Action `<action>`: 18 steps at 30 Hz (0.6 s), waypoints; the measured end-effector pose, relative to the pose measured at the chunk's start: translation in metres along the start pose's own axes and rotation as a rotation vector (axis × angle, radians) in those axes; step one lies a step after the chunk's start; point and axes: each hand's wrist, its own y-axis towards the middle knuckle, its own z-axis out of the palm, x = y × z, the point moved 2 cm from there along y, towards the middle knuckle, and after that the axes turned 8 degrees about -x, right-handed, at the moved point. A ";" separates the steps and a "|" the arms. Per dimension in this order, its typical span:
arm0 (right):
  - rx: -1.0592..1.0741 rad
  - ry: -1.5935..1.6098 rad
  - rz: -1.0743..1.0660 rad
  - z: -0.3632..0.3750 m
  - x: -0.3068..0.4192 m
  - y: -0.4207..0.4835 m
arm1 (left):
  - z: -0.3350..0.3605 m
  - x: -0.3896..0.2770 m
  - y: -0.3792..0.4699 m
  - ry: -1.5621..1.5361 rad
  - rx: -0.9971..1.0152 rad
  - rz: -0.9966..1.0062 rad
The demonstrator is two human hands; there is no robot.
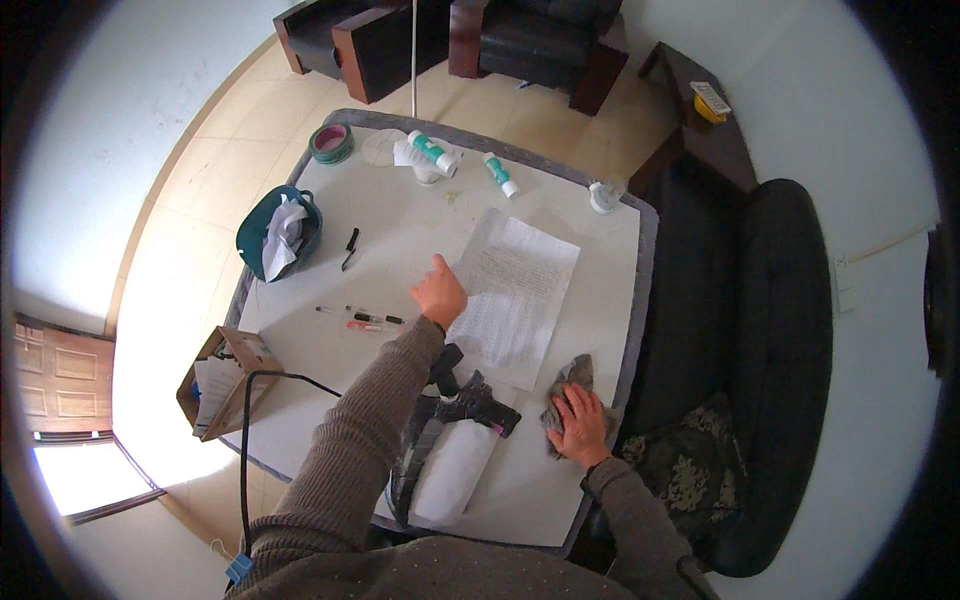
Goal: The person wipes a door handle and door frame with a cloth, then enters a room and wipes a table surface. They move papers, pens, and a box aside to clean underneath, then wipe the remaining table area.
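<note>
My right hand (581,424) presses down on a crumpled grey cloth (577,371) near the table's right edge, fingers spread over it. My left hand (441,294) is over the table's middle, at the left edge of a printed paper sheet (517,292). One finger points away from me, the others look curled, and no object shows in it. Between my arms lie a black device (480,401) and a white roll (456,469); my left sleeve partly covers the device. Several pens (367,319) are left of my left hand.
A teal basket (244,247) with crumpled paper and a cardboard box (259,349) line the left edge. Green tape (330,154), two teal-and-white tubes (499,175) and a small clear bottle (602,199) stand or lie farther back. A black cable (245,450) arches up at left.
</note>
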 end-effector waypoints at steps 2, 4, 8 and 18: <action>0.018 -0.015 0.004 0.000 0.000 0.000 | 0.000 -0.001 0.004 -0.069 0.080 -0.059; 0.052 -0.016 0.024 0.000 0.000 0.001 | 0.000 0.001 0.006 -0.103 0.124 -0.109; 0.003 0.005 0.021 -0.002 0.002 0.002 | 0.002 0.002 0.004 -0.022 0.118 -0.012; -0.017 0.014 0.003 -0.002 0.000 0.002 | -0.012 -0.038 -0.015 -0.282 -0.084 0.523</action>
